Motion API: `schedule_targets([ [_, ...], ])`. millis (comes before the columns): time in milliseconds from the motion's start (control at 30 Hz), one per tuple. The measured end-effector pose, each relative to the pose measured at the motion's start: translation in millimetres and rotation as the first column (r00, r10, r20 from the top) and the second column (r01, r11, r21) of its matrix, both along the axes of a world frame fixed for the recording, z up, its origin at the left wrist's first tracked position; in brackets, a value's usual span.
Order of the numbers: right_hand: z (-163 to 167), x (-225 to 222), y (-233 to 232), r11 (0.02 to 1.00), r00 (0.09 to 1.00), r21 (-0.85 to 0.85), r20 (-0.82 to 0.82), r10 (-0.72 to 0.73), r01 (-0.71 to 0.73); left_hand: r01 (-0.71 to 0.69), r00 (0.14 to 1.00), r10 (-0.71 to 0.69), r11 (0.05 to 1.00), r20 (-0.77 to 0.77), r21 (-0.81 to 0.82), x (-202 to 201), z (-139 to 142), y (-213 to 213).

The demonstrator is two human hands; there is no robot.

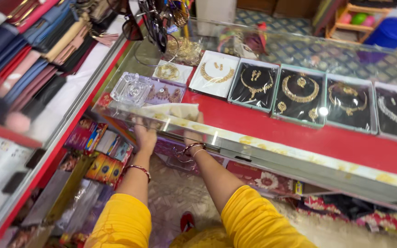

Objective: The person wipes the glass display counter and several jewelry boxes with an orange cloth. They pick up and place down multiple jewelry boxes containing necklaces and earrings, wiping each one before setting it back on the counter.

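Reaching up under the glass tabletop (263,151), both hands meet at a pale folded cloth (173,110) lying mid-left of the frame, on the red shelf (253,121) inside the case. Cloth sits just above/ahead of the hands, long axis running left-right across the frame, roughly parallel w/ the glass front edge. Left hand (145,135) is under its left end, right hand (194,133) under its right end; both about equally near. Fingers curl up toward the cloth edge, but the glass glare hides whether they're gripping it – can't tell. Both arms stretched fwd, yellow sleeves at the bottom, bangles on the wrists. A clear plastic box (132,89) sits just left of the cloth, necklace trays (253,85) to the right
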State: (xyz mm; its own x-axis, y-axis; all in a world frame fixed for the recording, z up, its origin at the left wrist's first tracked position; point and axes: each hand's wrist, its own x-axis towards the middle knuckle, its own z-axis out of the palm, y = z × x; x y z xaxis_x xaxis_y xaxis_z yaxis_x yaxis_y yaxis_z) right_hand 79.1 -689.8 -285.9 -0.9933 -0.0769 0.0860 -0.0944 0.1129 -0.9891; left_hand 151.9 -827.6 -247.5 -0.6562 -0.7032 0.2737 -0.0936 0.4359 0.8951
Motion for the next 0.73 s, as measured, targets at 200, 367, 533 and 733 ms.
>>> schedule_targets([
  [200, -1.6, -13.4, -0.4, 0.927, 0.925, -0.023, -0.068, -0.375, 0.374, 0.369, 0.907, -0.262, 0.872, -0.329, 0.322, -55.0, -8.5, 9.4],
  [367, 0.3, -30.5, -5.5, 0.753, 0.766, 0.150, -0.189, -0.615, 0.641, 0.404, 0.893, -0.348, 0.899, -0.285, 0.170, -89.8, -7.2, 20.2],
  [533, 10.6, -39.8, -0.3, 0.566, 0.616, 0.245, -0.277, -0.737, 0.787, 0.460, 0.870, -0.414, 0.877, -0.269, 0.138, -104.0, -15.7, 42.0],
  [733, 30.8, -27.1, -0.9, 0.590, 0.639, 0.270, -0.149, -0.755, 0.761, 0.307, 0.951, -0.283, 0.906, 0.122, -0.292, -101.5, -23.3, 39.7],
])
